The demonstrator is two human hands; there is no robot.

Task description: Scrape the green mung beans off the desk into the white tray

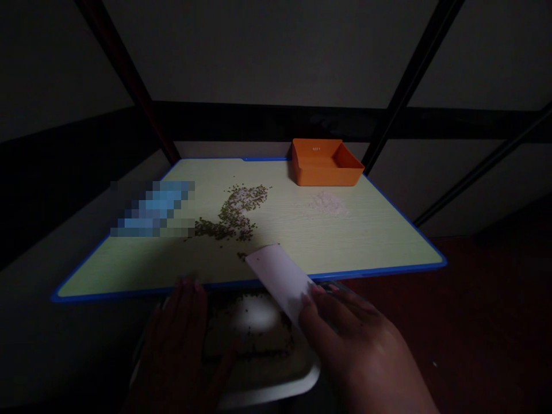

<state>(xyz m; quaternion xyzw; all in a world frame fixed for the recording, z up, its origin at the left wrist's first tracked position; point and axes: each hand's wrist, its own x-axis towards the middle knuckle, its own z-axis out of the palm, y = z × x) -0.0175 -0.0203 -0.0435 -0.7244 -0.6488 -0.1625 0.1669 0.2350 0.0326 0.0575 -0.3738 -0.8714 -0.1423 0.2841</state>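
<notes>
My right hand (351, 336) grips a flat white card (282, 279) between thumb and fingers. The card slants over the table's near edge, its far end close to a few dark green grains. Below that edge sits a tray with a white rim (276, 391); dark grains lie scattered in it, and a bright spot of light falls inside. My left hand (179, 339) lies over the tray's left side, dim, with fingers stretched forward and thumb apart. Mixed green and white grains (241, 210) are spread on the table, left of a pale grain pile (328, 204).
The yellowish tabletop (366, 241) has a raised blue edge. An orange open box (328, 175) stands at its back right. A blurred-out blue patch (157, 207) covers something on the left. Panelled walls close in behind; reddish floor (431, 322) shows at right.
</notes>
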